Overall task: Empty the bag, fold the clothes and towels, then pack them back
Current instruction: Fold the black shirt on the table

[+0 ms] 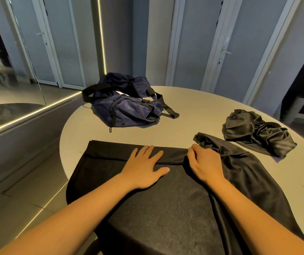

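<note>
Emptying bag (129,107): looks done, it's slumped far left on the counter (193,111)
Left hand (143,168): flat, pressing the black cloth (156,208), one fold in
Right hand (205,162): fingers curled, pinching that fold's right end
Crumpled garment (257,133): far right, unfolded; packing not started

Pale round table (193,111) here, smooth top, and four pieces of fabric are on it. At the far left, the navy bag (129,107) slumps on its side, black straps trailing onto the tabletop. Up front, the big black cloth (156,208) lies spread flat, its far edge folded back into a neat band, its near part spilling over the table's edge. Just beside it on the right, touching it, a long shiny satin garment (243,172) runs diagonally across the surface. Further right, a crumpled dark garment (254,133) sits in a heap near the rim.
</note>
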`<state>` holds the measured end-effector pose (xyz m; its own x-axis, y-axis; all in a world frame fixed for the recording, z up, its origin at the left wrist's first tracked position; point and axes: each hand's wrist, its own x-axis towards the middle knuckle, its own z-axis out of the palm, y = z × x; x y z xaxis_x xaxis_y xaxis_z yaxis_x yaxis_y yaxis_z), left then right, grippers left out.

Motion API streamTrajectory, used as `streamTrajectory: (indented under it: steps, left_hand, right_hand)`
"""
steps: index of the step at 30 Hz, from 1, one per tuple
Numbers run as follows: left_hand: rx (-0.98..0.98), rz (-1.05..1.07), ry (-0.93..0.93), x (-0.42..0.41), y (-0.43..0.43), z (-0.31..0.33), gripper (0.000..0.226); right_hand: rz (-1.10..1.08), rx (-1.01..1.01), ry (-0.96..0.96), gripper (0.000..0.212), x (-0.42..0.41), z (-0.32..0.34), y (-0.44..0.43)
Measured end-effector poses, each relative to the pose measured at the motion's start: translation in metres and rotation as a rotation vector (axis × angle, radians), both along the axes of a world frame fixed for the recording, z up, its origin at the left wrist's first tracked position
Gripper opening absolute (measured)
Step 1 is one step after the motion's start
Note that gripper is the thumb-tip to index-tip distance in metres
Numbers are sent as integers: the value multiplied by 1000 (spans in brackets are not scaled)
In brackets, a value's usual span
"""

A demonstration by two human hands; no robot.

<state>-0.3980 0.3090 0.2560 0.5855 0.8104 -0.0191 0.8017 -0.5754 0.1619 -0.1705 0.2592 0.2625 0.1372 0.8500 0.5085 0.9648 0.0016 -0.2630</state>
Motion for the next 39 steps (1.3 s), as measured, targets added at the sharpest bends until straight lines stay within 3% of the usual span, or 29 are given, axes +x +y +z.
streamTrajectory:
  steps: [6,10,14,18,22,26,30,34,39]
  left_hand:
    - [-17,61,36,-9,18,-2,83]
    - [-11,54,49,-18,28,-1,88]
    - [-9,36,50,-26,36,-1,92]
    - [-4,19,53,-35,43,2,99]
    - [1,-2,52,-36,45,2,94]
    - [11,-5,40,-37,48,-1,108]
    - [18,-6,42,-40,52,-1,105]
    - [12,3,65,-49,55,2,92]
    - [13,-4,55,-51,54,5,86]
  right_hand:
    - [-50,17,151,38,16,14,-4]
    - [-240,27,270,42,58,23,-17]
    - [-359,-190,178,33,105,2,-23]
    - [-243,-170,-10,16,132,-13,-35]
    - [-145,-214,-127,23,151,-4,-37]
    - [-244,-329,-121,24,140,22,-34]
    - [-323,-383,-73,33,109,14,-37]
    - [-269,-501,-59,67,112,-11,-46]
    - [-153,-515,-57,75,125,-3,-51]
